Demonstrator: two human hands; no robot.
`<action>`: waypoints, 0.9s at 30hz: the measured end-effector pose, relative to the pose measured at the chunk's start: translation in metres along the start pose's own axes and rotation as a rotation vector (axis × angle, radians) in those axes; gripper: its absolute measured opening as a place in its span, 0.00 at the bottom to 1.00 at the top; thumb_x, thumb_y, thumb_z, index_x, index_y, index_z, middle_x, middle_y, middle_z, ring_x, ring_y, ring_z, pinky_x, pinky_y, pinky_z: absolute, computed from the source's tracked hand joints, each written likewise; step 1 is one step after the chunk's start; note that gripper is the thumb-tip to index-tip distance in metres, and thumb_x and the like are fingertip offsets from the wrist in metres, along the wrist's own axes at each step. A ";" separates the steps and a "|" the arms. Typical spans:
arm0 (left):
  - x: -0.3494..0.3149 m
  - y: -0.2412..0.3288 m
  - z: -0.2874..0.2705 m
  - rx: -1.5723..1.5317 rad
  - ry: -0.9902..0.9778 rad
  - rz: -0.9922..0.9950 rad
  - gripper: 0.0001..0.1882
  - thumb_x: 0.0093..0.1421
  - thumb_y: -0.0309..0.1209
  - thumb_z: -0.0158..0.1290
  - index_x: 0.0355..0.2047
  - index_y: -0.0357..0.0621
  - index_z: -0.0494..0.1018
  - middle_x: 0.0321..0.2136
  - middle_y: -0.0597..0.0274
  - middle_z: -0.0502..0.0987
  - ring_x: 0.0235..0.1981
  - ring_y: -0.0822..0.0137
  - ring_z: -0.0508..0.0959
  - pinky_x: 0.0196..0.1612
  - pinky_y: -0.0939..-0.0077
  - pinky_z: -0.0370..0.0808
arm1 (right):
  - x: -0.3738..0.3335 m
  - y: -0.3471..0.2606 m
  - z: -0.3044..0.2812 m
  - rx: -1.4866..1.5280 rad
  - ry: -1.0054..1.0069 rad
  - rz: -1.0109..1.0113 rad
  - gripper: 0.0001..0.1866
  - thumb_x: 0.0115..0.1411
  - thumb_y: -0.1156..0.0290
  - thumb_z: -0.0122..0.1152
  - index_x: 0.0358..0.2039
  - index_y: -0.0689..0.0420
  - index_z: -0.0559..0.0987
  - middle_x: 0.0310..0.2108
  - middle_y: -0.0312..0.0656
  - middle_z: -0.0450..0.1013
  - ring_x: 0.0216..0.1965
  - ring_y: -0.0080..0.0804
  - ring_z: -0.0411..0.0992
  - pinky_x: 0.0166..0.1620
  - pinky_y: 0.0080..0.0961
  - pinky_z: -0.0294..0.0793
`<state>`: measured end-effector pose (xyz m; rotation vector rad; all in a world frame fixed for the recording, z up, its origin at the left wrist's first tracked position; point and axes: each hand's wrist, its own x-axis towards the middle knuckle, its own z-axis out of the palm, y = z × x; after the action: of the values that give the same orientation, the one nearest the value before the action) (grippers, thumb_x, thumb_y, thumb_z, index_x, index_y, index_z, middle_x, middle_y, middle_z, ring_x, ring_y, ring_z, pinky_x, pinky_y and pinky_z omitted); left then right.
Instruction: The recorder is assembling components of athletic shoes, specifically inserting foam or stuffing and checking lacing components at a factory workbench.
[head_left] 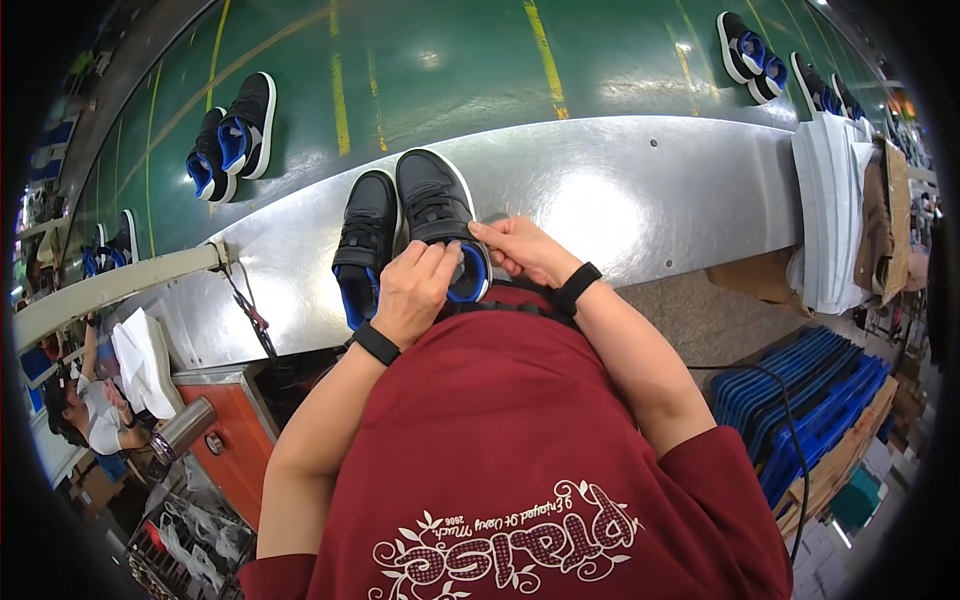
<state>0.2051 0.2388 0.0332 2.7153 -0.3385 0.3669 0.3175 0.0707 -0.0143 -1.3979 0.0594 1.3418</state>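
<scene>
Two black sneakers with blue linings and white soles stand side by side on the metal ledge, toes pointing away from me. My left hand [413,288] is closed at the collar of the right-hand sneaker [432,190], its fingertips bunched by the strap and opening. From the other side, my right hand [522,250] pinches the end of that sneaker's strap [441,229] between thumb and fingers. What lies under the curled fingers is hidden. The left-hand sneaker [366,228] rests untouched beside it, close to my left hand.
Beyond the metal ledge [700,190] runs a green surface [440,75] carrying more sneaker pairs [233,138]. White sheets [832,215] hang at the right, above stacked blue trays [790,400]. At left are a pale bar [120,290], an orange cabinet [232,440] and another person [95,410].
</scene>
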 end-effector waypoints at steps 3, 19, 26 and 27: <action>0.000 -0.002 0.001 0.013 0.024 0.018 0.15 0.49 0.23 0.53 0.39 0.36 0.75 0.28 0.61 0.72 0.30 0.64 0.73 0.30 0.73 0.73 | 0.006 0.007 0.003 -0.035 0.049 0.099 0.27 0.58 0.44 0.60 0.14 0.51 0.68 0.10 0.29 0.62 0.09 0.17 0.57 0.12 0.16 0.53; 0.009 -0.008 0.000 -0.148 0.194 -0.026 0.10 0.46 0.20 0.59 0.31 0.39 0.75 0.27 0.61 0.74 0.30 0.60 0.74 0.31 0.69 0.73 | -0.014 0.011 0.039 -1.039 0.361 -0.707 0.29 0.54 0.76 0.54 0.55 0.72 0.58 0.40 0.64 0.71 0.37 0.61 0.73 0.39 0.45 0.74; 0.002 -0.008 -0.006 -0.094 0.206 -0.184 0.10 0.46 0.20 0.60 0.31 0.41 0.76 0.28 0.61 0.75 0.32 0.60 0.75 0.33 0.69 0.73 | -0.016 0.008 0.045 -1.074 0.383 -0.695 0.24 0.53 0.75 0.54 0.50 0.70 0.63 0.34 0.60 0.73 0.33 0.58 0.73 0.37 0.43 0.75; 0.006 -0.005 -0.007 -0.094 0.257 -0.212 0.11 0.46 0.20 0.60 0.32 0.41 0.76 0.29 0.61 0.76 0.33 0.60 0.76 0.35 0.69 0.74 | -0.017 0.007 0.047 -1.097 0.437 -0.754 0.22 0.53 0.74 0.55 0.47 0.69 0.65 0.33 0.58 0.73 0.33 0.56 0.74 0.36 0.42 0.75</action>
<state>0.2102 0.2452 0.0398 2.5413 0.0033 0.6137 0.2766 0.0903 0.0070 -2.2640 -0.9462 0.3491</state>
